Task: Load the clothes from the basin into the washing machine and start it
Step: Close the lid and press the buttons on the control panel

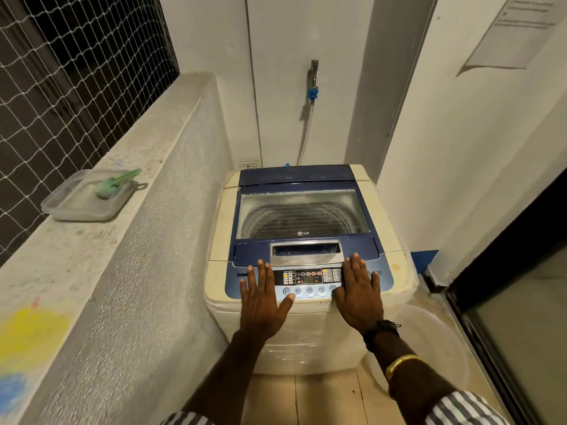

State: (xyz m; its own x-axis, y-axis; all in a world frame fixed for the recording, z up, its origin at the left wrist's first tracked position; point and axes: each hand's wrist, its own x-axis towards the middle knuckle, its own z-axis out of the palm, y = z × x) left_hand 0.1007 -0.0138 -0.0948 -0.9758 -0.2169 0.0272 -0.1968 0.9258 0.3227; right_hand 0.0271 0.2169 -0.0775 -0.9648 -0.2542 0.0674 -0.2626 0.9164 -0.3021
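Washing machine (306,332): centre of my view, lid (302,210) down; I cannot make out clothes through its glass.
Left hand (264,299): flat, fingers straight and spread, resting on the control panel (310,279) at its 9 o'clock end.
Right hand (359,296): flat, fingers straight, on the panel's 3 o'clock end.
Basin (429,342): pale, on the floor just beside the machine, at its 4 o'clock.
Tray (82,207): on the ledge at 10 o'clock, a green scoop (115,185) lying in it.
Tap (313,75): on the wall at 12 o'clock.
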